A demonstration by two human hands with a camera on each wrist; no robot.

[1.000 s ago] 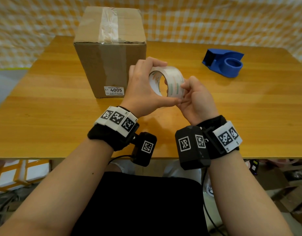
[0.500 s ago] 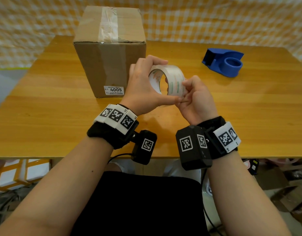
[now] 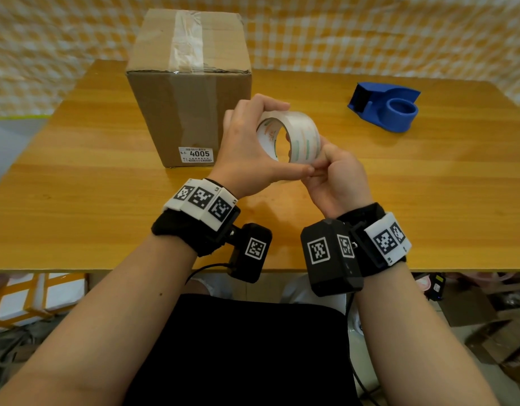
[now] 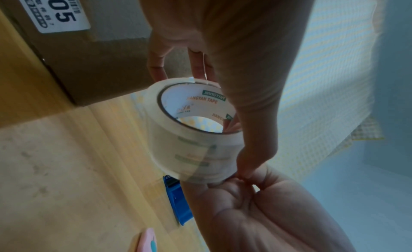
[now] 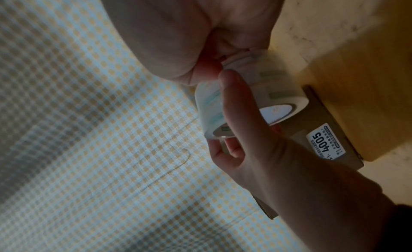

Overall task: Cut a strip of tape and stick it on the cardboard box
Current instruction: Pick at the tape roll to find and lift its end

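Observation:
A roll of clear packing tape (image 3: 294, 136) (image 4: 194, 136) (image 5: 256, 97) is held in the air above the table, just right of the cardboard box (image 3: 191, 83). My left hand (image 3: 247, 150) grips the roll, fingers curled over its top and thumb under its lower edge. My right hand (image 3: 332, 174) has its fingers curled against the roll's lower right rim, pinching at the tape's edge there (image 4: 243, 176) (image 5: 214, 69). The box stands upright with a strip of clear tape along its top and a white label reading 4005 (image 3: 196, 155) low on its front.
A blue tape dispenser (image 3: 384, 105) sits empty on the wooden table (image 3: 77, 200) at the far right. A checked cloth (image 3: 370, 33) hangs behind the table. Cartons and clutter lie on the floor below the table's front edge.
Both hands keep hold of the roll in nearly the same place. The right hand's fingers have shifted slightly along the roll's lower rim.

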